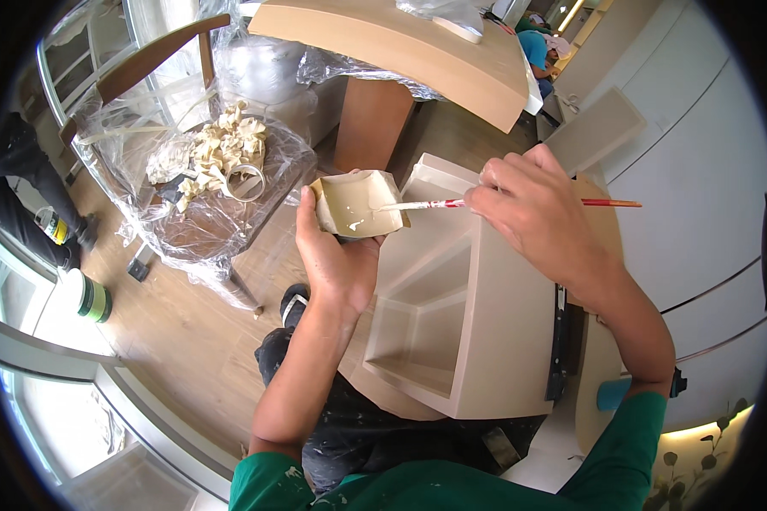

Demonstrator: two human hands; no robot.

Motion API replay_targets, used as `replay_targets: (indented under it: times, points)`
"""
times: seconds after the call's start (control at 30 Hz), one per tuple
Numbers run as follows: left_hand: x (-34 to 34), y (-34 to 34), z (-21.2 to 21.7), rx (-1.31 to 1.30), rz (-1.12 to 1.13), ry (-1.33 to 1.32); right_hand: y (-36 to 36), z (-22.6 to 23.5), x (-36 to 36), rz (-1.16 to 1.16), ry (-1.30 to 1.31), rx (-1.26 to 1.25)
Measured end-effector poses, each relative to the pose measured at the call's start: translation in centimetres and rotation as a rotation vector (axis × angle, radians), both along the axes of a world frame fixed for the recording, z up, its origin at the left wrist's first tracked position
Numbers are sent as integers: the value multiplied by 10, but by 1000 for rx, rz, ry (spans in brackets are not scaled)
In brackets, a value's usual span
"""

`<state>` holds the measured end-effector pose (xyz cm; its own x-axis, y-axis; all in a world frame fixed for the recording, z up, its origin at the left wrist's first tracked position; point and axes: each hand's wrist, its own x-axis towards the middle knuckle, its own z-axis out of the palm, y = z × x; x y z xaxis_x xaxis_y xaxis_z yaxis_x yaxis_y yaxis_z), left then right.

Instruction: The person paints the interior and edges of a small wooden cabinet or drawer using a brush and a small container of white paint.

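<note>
My left hand (337,264) is closed around a small open box (349,198) with cream paint on its inner walls and floor. Between the fingers of my right hand (528,209) is a thin paintbrush (426,204), its red handle end sticking out to the right. The brush's tip reaches into the box at its right side; its shaft is smeared with pale paint. Under both hands stands a beige drawer or cabinet unit (507,324) with an open compartment facing left, close against my legs.
A wooden chair (158,60) wrapped in clear plastic stands at left, bearing crumpled masking tape (230,149) and a tape roll (245,182). A wooden table (400,47) is ahead. A paint bucket (89,295) sits on the floor; other people (537,51) are at far right and left.
</note>
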<state>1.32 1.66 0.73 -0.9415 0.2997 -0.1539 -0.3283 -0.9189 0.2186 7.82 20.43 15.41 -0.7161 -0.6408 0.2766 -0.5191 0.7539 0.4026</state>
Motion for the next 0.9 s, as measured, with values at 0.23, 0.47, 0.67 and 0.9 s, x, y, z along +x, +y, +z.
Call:
replay_targets:
  times: [0.23,0.47,0.67,0.9]
  points:
    - [0,4,-3,-4,-9,0,6,2,10,-24,23,18]
    - [-1,2,0,12,29,-45,12,0,26,-101,61,-57]
    - [-6,-3,-5,60,-8,-8,23,-26,55,-309,-231,-697]
    - [-8,-4,-3,99,-1,-70,28,-53,59,-539,-792,-1330]
